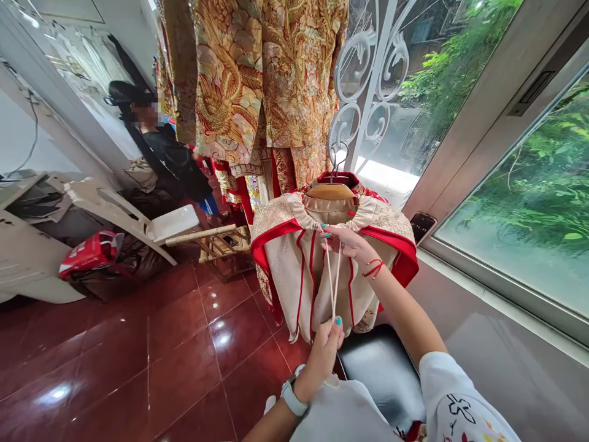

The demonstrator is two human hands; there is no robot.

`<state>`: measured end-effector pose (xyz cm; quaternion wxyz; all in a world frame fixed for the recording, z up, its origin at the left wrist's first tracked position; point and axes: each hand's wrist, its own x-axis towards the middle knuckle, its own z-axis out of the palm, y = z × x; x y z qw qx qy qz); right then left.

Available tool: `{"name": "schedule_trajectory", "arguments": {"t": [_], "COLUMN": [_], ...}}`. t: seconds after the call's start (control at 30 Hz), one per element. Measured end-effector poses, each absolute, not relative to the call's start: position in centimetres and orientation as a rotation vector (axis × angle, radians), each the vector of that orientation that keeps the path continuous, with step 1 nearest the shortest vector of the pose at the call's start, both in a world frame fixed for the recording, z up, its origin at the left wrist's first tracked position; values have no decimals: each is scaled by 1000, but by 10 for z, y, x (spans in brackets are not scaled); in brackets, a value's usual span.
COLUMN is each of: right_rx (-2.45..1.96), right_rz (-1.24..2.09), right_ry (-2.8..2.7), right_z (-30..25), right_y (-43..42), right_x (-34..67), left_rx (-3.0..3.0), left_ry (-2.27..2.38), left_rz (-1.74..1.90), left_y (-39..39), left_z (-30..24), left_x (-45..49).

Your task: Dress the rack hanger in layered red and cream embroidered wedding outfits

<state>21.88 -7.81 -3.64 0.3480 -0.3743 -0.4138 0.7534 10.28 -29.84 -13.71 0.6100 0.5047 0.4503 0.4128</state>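
Observation:
A cream brocade garment with red trim (280, 264) hangs in front of me on a wooden hanger (332, 192). Its gathered neckline opens toward me. A pale drawstring (334, 279) runs down from the neckline in two strands. My right hand (340, 240), with a red cord round the wrist, is closed at the neckline's edge where the strands come out. Lower down, my left hand (326, 350), wearing a watch, pinches the strands and holds them taut. Both hands have teal nails.
Gold embroidered garments (276, 80) hang behind. A black seat (384, 371) stands below on the right, by the window sill. A phone (422, 228) leans near the window. At left are a white chair (172, 224), a bamboo rack (223, 245), a red bag (89, 255) and a person (172, 156).

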Motion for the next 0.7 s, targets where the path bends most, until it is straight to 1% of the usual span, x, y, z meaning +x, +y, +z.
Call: {"name": "schedule_trajectory", "arguments": {"t": [0.13,0.2,0.27,0.33,0.43,0.5,0.53,0.6,0.67,0.7], "right_rx": [-959,-944,-959,-975,-982,-977,-974,-978,-992,-1001], "right_rz": [2020,2026,2000,1953,1878,1862,1860,1853,1841,1837], "right_ry": [-1032,-1084,-1134,-1181,-1235,-1253,-1257,-1268,-1288,-1299], "right_z": [-47,-49,-51,-52,-54,-54,-54,-53,-50,-49], "right_y": [-86,-87,-88,-88,-88,-89,-90,-91,-93,-93], "right_x": [215,216,217,217,215,213,212,210,210,210], "left_rx": [1312,1464,1618,1765,1974,2076,2123,2228,2264,2274], "left_ry": [1149,1175,1236,1328,1469,1614,1666,1706,1684,1655], "left_rz": [933,918,1010,1219,1537,1566,1456,988,577,463], "left_y": [-278,-262,-240,-209,-148,-101,-77,-34,0,13], "left_z": [-151,-146,-131,-105,-48,-4,16,49,71,77], "left_x": [89,77,63,50,35,29,27,24,22,21]}}
